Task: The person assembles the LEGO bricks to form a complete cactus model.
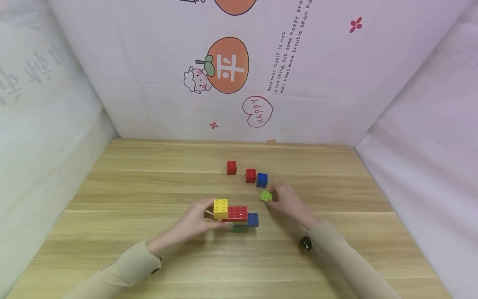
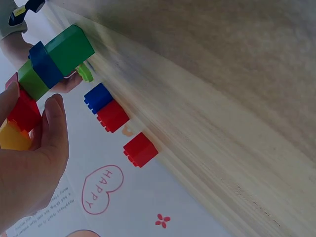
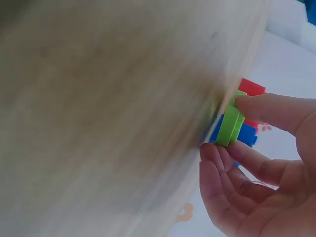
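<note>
My left hand grips a stack of toy building bricks at its upper part. On top is a yellow brick, over the left end of a long red brick. Beneath come a light green brick, a blue brick jutting right, and a dark green brick at the bottom. The right hand pinches a small lime green brick between thumb and fingers, close to the tabletop. That piece looks tilted in the right wrist view.
Behind the lime piece stand a loose blue brick and a red brick beside it. Farther back left is another red brick. A small black object is by the right sleeve. Printed white cloth encloses the wooden table.
</note>
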Demonstrator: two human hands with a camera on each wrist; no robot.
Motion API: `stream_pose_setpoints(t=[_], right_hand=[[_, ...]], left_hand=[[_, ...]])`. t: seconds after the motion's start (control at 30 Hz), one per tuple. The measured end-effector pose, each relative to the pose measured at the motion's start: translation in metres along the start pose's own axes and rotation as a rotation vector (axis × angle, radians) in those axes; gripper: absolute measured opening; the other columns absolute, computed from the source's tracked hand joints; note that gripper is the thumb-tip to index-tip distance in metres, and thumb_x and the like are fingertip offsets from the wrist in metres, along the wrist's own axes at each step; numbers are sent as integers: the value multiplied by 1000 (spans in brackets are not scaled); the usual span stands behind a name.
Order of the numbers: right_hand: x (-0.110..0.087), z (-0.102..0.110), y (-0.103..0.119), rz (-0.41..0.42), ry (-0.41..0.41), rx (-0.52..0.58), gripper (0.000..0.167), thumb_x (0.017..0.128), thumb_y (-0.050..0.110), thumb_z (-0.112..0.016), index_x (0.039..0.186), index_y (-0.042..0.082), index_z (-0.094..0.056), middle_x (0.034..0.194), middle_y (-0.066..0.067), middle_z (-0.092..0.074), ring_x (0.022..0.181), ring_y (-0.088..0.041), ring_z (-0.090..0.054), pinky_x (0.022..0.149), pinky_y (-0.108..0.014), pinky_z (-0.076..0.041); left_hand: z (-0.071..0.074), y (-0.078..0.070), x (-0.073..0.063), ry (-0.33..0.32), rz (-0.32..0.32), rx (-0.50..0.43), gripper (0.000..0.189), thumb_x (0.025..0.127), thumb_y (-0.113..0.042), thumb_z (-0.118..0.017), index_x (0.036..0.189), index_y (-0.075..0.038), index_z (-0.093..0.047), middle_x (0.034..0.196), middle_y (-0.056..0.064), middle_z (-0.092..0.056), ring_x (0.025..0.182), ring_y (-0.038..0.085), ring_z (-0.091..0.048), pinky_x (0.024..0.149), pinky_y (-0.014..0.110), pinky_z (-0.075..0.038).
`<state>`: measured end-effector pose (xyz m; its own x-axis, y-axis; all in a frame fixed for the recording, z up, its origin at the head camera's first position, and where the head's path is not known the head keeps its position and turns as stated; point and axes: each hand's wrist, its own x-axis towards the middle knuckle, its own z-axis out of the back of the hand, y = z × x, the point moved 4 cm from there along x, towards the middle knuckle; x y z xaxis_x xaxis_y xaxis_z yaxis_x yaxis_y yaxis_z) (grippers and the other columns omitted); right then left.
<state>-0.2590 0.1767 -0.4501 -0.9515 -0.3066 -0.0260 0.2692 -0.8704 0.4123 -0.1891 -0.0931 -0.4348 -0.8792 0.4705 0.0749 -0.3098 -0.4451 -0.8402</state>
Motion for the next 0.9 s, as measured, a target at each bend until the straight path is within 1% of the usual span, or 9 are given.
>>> stream_pose_setpoints(t=[0.1, 0.2, 0.3, 0.4, 0.5, 0.57, 0.73, 0.8, 0.9], right_hand=[[-8, 4, 3, 13, -8, 24, 24, 82, 16, -77, 99, 4, -65, 96, -11, -69, 89, -22, -63, 82, -40, -58], [-16, 8, 8, 29, 0, 70, 23, 82, 12, -76, 99, 3, -64, 95, -12, -70, 85, -20, -65, 77, -33, -60], [-24, 12, 14, 80, -3, 112, 23, 82, 8, -75, 102, 3, -65, 97, -13, -71, 83, -21, -68, 73, -30, -61], [-33, 17, 21, 162, -19, 139, 26, 82, 4, -74, 107, 0, -68, 101, -15, -72, 83, -22, -70, 72, -29, -61], [-40, 22, 27, 217, -22, 154, 28, 82, 4, -74, 110, 0, -69, 103, -15, -73, 83, -20, -70, 71, -25, -61], [-45, 24, 30, 236, -5, 168, 28, 83, 7, -74, 110, 1, -70, 103, -14, -74, 82, -19, -71, 71, -22, -60], [-54, 25, 37, 281, 31, 206, 27, 84, 10, -75, 110, 5, -71, 104, -11, -74, 88, -24, -72, 77, -28, -62], [-57, 24, 39, 296, 34, 202, 28, 84, 10, -76, 111, 6, -71, 105, -9, -73, 91, -25, -72, 79, -31, -63], [-59, 23, 41, 313, 38, 186, 29, 84, 11, -76, 112, 7, -71, 106, -7, -73, 95, -25, -71, 82, -33, -62]], left_hand=[[0, 0, 0, -1, 3, -16, 44, 81, -17, -81, 119, -6, -64, 111, 9, -71, 98, 18, -66, 82, 17, -57], [-1, 0, 0, -8, -3, -20, 43, 82, -16, -81, 120, -7, -64, 111, 9, -71, 98, 19, -67, 83, 18, -58], [-1, 0, 0, -13, -17, -16, 42, 82, -14, -80, 119, -6, -64, 111, 9, -71, 97, 19, -67, 83, 19, -58], [-2, 0, 0, -17, -33, -8, 40, 83, -11, -79, 119, -4, -64, 109, 10, -71, 96, 20, -68, 83, 21, -59], [-2, 0, 0, -20, -37, -3, 39, 83, -10, -79, 119, -4, -64, 109, 10, -71, 96, 20, -68, 83, 20, -59], [-2, 0, 0, -19, -31, -5, 40, 83, -10, -78, 119, -5, -64, 110, 10, -71, 97, 20, -68, 83, 19, -58], [-2, 0, 0, -12, -26, -9, 40, 83, -10, -78, 120, -4, -63, 111, 11, -71, 98, 21, -68, 83, 16, -57], [-2, 0, 0, -9, -24, -11, 41, 83, -10, -78, 121, -4, -63, 112, 11, -71, 98, 21, -68, 83, 16, -57], [-2, 0, 1, -10, -17, -13, 41, 83, -12, -79, 121, -5, -63, 112, 10, -71, 98, 20, -67, 83, 16, -57]])
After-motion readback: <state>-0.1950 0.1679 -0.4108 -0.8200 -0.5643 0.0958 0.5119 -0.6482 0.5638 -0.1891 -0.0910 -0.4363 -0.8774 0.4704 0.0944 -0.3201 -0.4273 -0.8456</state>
